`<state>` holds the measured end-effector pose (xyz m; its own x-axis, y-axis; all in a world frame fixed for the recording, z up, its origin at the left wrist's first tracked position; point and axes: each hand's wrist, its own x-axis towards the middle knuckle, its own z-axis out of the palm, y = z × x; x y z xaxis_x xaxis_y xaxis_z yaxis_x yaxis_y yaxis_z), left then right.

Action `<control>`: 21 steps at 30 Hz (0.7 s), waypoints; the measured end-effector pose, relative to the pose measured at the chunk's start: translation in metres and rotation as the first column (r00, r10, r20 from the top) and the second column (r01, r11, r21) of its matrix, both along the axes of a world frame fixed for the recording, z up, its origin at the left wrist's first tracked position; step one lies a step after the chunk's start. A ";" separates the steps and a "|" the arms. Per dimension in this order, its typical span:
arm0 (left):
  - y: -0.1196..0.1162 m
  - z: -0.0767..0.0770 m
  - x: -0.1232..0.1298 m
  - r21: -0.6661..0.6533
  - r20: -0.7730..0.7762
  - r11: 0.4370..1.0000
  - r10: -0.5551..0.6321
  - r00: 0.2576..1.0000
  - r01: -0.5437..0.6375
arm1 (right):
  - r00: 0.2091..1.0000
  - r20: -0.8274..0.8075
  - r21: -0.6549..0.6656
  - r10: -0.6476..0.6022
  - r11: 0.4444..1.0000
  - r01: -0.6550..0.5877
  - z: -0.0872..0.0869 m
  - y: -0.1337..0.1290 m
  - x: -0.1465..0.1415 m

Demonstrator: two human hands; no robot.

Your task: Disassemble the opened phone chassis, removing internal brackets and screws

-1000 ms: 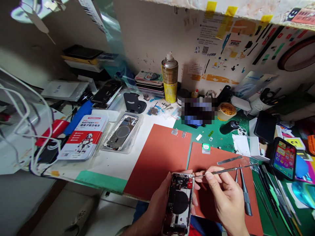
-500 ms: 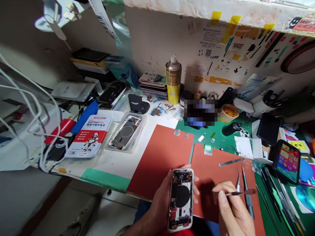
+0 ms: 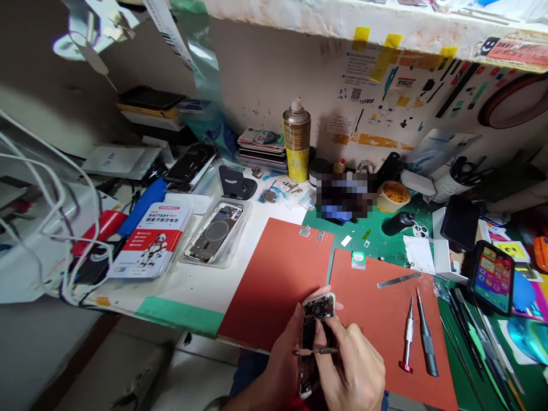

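An opened phone (image 3: 310, 334) with its inner boards bare lies tilted in my left hand (image 3: 280, 357), whose fingers wrap round its edges. My right hand (image 3: 353, 362) is over the phone, with thumb and index finger pressed close to its upper inside part. A thin dark tool with a brownish flat end (image 3: 303, 352) lies crosswise in the same hand, over the phone's middle. Whether the fingertips also pinch a small part is hidden. Right of that hand, a screwdriver with a red cap (image 3: 409, 337) and a second grey screwdriver (image 3: 427, 337) rest on the orange mat (image 3: 385, 311).
Metal tweezers (image 3: 399, 279) and a small green-white box (image 3: 358, 260) lie on the mat. On the left are a battery box (image 3: 152, 240) and a phone housing (image 3: 216, 231) in a clear tray. A spray can (image 3: 297, 140) stands behind. A lit phone (image 3: 492, 277) and several tools are at right.
My right hand has moved left from above the mat onto the phone, bringing the thin tool with it. The phone has tilted in my left hand. The screwdrivers are now uncovered.
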<state>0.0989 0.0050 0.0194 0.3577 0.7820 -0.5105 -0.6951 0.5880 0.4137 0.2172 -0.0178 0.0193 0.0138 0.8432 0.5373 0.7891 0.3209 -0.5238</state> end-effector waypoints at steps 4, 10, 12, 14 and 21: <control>-0.001 -0.001 0.001 -0.037 0.007 0.999 0.003 1.000 -0.003 | 0.999 0.048 0.027 0.006 1.000 -0.007 0.001 0.000 -0.001; -0.006 -0.009 -0.001 -0.069 -0.015 0.998 -0.002 1.000 0.001 | 0.993 0.020 0.008 -0.116 0.993 0.116 0.005 -0.003 -0.007; -0.006 -0.008 -0.002 -0.084 -0.057 0.996 -0.011 0.998 0.006 | 0.987 0.002 0.013 -0.160 0.987 0.160 0.007 -0.004 -0.009; -0.005 -0.003 -0.002 -0.092 -0.047 0.995 -0.035 0.998 0.030 | 0.983 -0.002 0.017 -0.186 0.982 0.186 0.008 -0.005 -0.011; 0.003 0.011 0.001 -0.069 -0.009 0.995 -0.066 0.998 0.065 | 0.967 -0.111 -0.067 -0.227 0.973 0.221 0.011 -0.005 -0.008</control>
